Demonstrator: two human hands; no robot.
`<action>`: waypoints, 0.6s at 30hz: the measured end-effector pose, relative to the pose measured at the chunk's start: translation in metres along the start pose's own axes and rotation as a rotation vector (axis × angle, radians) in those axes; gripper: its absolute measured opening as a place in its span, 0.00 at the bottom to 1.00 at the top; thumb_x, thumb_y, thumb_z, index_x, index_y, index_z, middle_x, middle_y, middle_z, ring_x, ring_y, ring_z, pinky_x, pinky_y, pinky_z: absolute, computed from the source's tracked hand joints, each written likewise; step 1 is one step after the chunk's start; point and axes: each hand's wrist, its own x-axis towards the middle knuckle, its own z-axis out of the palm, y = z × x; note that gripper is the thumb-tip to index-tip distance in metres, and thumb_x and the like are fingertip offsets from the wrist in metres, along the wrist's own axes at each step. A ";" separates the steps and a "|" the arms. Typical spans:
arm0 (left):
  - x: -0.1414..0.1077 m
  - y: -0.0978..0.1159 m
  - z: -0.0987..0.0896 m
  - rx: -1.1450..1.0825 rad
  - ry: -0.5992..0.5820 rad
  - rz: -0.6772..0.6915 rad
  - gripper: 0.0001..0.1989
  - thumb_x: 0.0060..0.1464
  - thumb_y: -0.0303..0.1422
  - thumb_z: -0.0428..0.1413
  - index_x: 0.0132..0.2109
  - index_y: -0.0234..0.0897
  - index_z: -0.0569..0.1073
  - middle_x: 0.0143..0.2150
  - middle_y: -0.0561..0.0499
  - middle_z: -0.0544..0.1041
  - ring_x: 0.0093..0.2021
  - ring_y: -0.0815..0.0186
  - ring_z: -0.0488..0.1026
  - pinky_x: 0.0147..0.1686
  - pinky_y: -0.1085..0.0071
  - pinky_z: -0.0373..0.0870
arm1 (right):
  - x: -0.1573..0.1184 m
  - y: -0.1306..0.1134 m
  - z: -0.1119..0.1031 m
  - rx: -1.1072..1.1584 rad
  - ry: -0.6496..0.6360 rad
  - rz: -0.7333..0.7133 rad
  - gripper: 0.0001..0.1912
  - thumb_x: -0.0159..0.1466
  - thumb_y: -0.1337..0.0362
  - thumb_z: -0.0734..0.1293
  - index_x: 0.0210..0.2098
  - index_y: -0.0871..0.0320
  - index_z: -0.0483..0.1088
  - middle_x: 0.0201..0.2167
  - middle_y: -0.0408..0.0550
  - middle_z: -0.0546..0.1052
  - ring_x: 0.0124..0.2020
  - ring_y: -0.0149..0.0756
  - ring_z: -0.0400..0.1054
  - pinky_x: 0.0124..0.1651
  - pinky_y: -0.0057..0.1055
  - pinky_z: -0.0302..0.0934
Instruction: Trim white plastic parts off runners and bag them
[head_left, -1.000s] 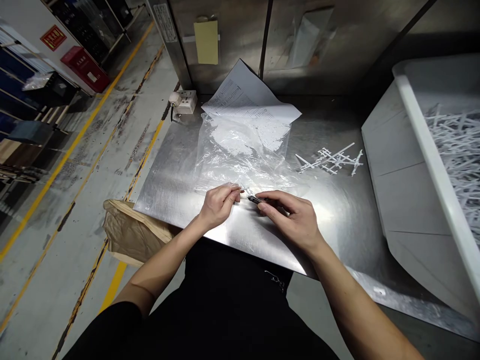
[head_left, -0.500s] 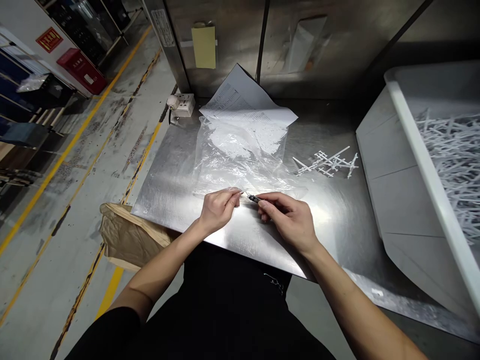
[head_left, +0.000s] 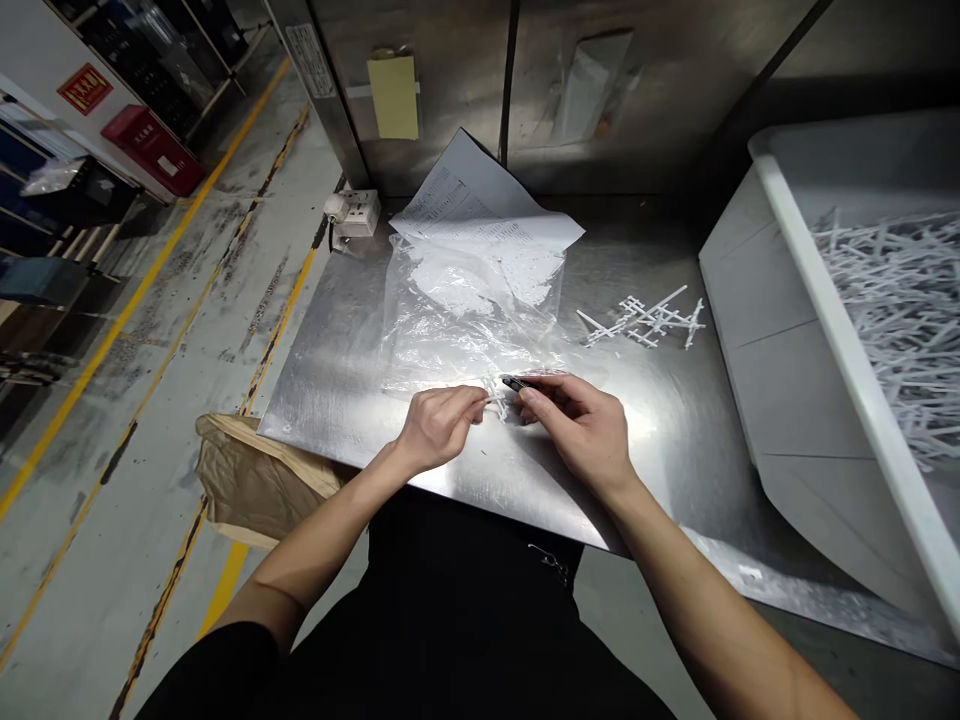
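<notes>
My left hand [head_left: 441,425] is closed in a pinch on a small white plastic sprue [head_left: 498,402], which sticks out to the right of the fingertips. Just right of it, my right hand [head_left: 581,425] grips a small dark tool [head_left: 514,383], its tip close by the sprue; the fingers hide most of it, so I cannot tell its exact kind. Beyond both hands lies a clear plastic bag [head_left: 457,345] with many small white pieces [head_left: 450,285] on it or in it. Several white sprues [head_left: 649,318] lie in a loose pile to the right.
On the right of the metal table [head_left: 315,365] stands a large pale bin [head_left: 787,390] holding many white sprues [head_left: 892,300]. A printed sheet [head_left: 472,190] lies behind the bag, near a power socket [head_left: 358,213]. A brown sack [head_left: 255,475] is beside the table's left edge.
The white sprue now shows between my hands, where only a small bit was visible before. The tool's tip has shifted slightly up. The whole view has moved a little.
</notes>
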 end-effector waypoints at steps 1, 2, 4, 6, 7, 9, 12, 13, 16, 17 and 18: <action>0.000 0.000 0.000 0.001 -0.006 0.016 0.10 0.78 0.28 0.51 0.47 0.37 0.76 0.33 0.54 0.82 0.31 0.68 0.80 0.34 0.73 0.75 | 0.000 -0.001 0.000 -0.007 -0.001 -0.006 0.17 0.69 0.50 0.77 0.49 0.55 0.87 0.38 0.51 0.88 0.34 0.43 0.82 0.42 0.43 0.77; 0.000 0.001 0.000 0.002 -0.011 0.028 0.10 0.78 0.28 0.51 0.46 0.37 0.75 0.33 0.54 0.82 0.31 0.68 0.80 0.34 0.72 0.75 | 0.000 -0.001 0.000 -0.014 -0.003 -0.011 0.17 0.69 0.50 0.77 0.49 0.55 0.87 0.40 0.52 0.88 0.35 0.44 0.82 0.43 0.44 0.77; 0.001 0.001 0.000 0.002 -0.020 0.045 0.10 0.78 0.27 0.51 0.45 0.37 0.75 0.33 0.54 0.82 0.31 0.68 0.80 0.33 0.72 0.74 | 0.000 -0.003 0.000 -0.027 -0.005 -0.019 0.16 0.69 0.50 0.77 0.49 0.54 0.87 0.42 0.52 0.89 0.39 0.45 0.83 0.45 0.45 0.78; 0.001 0.002 0.000 0.001 -0.026 0.057 0.11 0.77 0.27 0.50 0.45 0.37 0.75 0.33 0.54 0.82 0.31 0.68 0.80 0.33 0.72 0.74 | -0.001 -0.004 0.000 -0.034 -0.009 -0.022 0.16 0.69 0.50 0.77 0.49 0.54 0.87 0.43 0.52 0.89 0.41 0.47 0.84 0.47 0.46 0.78; 0.001 0.002 -0.001 0.000 -0.028 0.061 0.11 0.77 0.27 0.50 0.45 0.37 0.75 0.33 0.53 0.82 0.31 0.68 0.80 0.32 0.72 0.74 | -0.001 -0.004 0.000 -0.037 -0.012 -0.022 0.16 0.69 0.50 0.77 0.49 0.54 0.87 0.43 0.53 0.89 0.42 0.47 0.84 0.47 0.46 0.78; 0.001 0.003 -0.001 -0.002 -0.033 0.066 0.11 0.78 0.27 0.50 0.46 0.37 0.75 0.33 0.53 0.82 0.31 0.68 0.81 0.32 0.72 0.74 | -0.001 -0.005 0.000 -0.037 -0.016 -0.019 0.16 0.70 0.50 0.77 0.49 0.54 0.87 0.43 0.53 0.89 0.42 0.47 0.84 0.47 0.47 0.79; 0.001 0.003 -0.001 -0.006 -0.033 0.072 0.10 0.77 0.27 0.50 0.46 0.37 0.75 0.34 0.53 0.83 0.31 0.67 0.81 0.33 0.71 0.75 | -0.001 -0.005 0.000 -0.033 -0.023 -0.011 0.17 0.70 0.50 0.77 0.49 0.54 0.87 0.43 0.53 0.89 0.42 0.48 0.84 0.46 0.46 0.79; 0.001 0.003 -0.001 -0.008 -0.031 0.074 0.10 0.77 0.26 0.50 0.46 0.37 0.75 0.34 0.53 0.83 0.32 0.67 0.82 0.33 0.71 0.76 | -0.001 -0.005 0.000 -0.031 -0.027 -0.008 0.17 0.70 0.50 0.77 0.50 0.54 0.87 0.43 0.53 0.89 0.42 0.48 0.84 0.46 0.46 0.80; 0.001 0.002 0.000 -0.014 -0.019 0.079 0.09 0.77 0.26 0.51 0.46 0.37 0.75 0.34 0.53 0.83 0.31 0.67 0.82 0.33 0.71 0.76 | -0.001 -0.006 0.000 -0.021 -0.043 -0.004 0.18 0.70 0.49 0.77 0.50 0.55 0.87 0.43 0.53 0.89 0.41 0.47 0.85 0.47 0.46 0.81; 0.001 0.002 0.000 -0.013 -0.017 0.081 0.09 0.77 0.26 0.51 0.46 0.37 0.75 0.34 0.53 0.83 0.32 0.67 0.82 0.33 0.71 0.76 | -0.002 -0.006 -0.001 -0.018 -0.045 -0.005 0.17 0.70 0.50 0.77 0.50 0.55 0.87 0.43 0.53 0.89 0.41 0.47 0.85 0.47 0.46 0.81; 0.000 0.002 0.000 -0.010 -0.019 0.083 0.09 0.77 0.26 0.52 0.46 0.37 0.75 0.35 0.53 0.84 0.32 0.67 0.82 0.33 0.71 0.76 | -0.002 -0.005 -0.001 -0.016 -0.044 -0.006 0.17 0.70 0.50 0.77 0.50 0.54 0.87 0.43 0.53 0.89 0.41 0.47 0.85 0.47 0.46 0.81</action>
